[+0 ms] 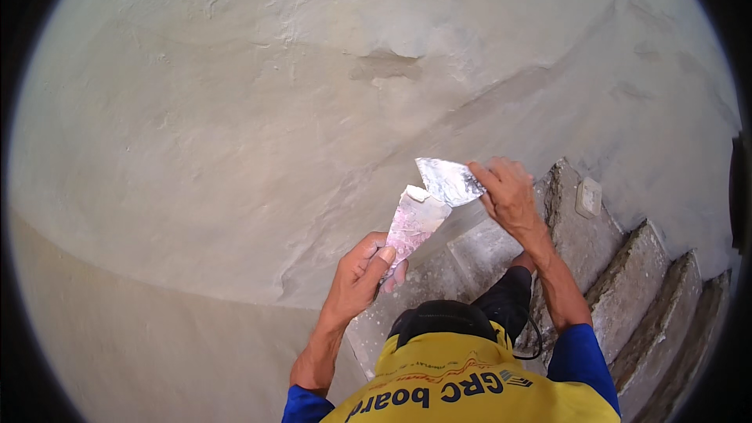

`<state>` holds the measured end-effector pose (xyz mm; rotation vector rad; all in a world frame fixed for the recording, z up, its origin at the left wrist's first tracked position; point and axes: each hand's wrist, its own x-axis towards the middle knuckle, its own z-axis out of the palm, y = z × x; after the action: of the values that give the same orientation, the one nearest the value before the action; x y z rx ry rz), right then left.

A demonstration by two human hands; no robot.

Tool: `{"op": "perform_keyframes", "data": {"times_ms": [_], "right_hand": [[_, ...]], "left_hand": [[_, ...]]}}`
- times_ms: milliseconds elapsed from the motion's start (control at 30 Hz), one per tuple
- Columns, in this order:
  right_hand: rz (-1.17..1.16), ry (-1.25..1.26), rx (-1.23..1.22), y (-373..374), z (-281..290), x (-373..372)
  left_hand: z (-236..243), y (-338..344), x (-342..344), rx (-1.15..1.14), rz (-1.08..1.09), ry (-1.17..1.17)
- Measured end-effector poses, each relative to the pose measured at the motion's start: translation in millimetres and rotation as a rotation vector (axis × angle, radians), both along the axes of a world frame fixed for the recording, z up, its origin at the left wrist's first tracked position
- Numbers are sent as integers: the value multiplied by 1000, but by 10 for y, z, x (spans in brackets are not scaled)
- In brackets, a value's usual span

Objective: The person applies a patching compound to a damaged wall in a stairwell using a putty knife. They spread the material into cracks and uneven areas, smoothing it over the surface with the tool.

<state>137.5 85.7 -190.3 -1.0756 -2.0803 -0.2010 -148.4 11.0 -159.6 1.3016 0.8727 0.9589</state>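
Observation:
My left hand (360, 274) is closed on a pink-stained, pale putty knife (411, 227), its blade angled up and to the right, with a lump of white paste (417, 194) along its upper edge. My right hand (509, 197) grips a second putty knife (446, 180), whose white-smeared metal blade points left and meets the top of the first one; whether the two blades touch firmly I cannot tell. Behind both knives is a plastered wall (235, 125) with faint ridges and a rough recessed patch (388, 64).
Rough concrete stairs (630, 298) run along the right side, with a small pale rectangular object (588, 197) at the top edge. A dusty landing (470, 258) lies below my hands, with my leg on it. A curved plaster edge (117, 266) crosses the lower left.

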Motion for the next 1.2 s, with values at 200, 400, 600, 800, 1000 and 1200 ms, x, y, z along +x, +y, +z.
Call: {"op": "perform_keyframes", "data": {"times_ms": [200,400,600,800,1000,1200], "right_hand": [[95,116,-55,-265,63,-158],[-55,428,-594,-409,-23,163],[315,941,-1460,-733,314,18],[552,1131,-1433,-690,373,37],[400,1151,-971,-596,553,-294],[97,533,144,10,172,-1069]], "left_hand": [[12,-37,39,-43,51,11],[-247,-2,-35,283,158,229],[-93,178,-69,922,160,735],[-184,234,-445,969,92,951],[-747,10,-388,711,236,737],[-1172,-309,-287,276,432,565]]}}
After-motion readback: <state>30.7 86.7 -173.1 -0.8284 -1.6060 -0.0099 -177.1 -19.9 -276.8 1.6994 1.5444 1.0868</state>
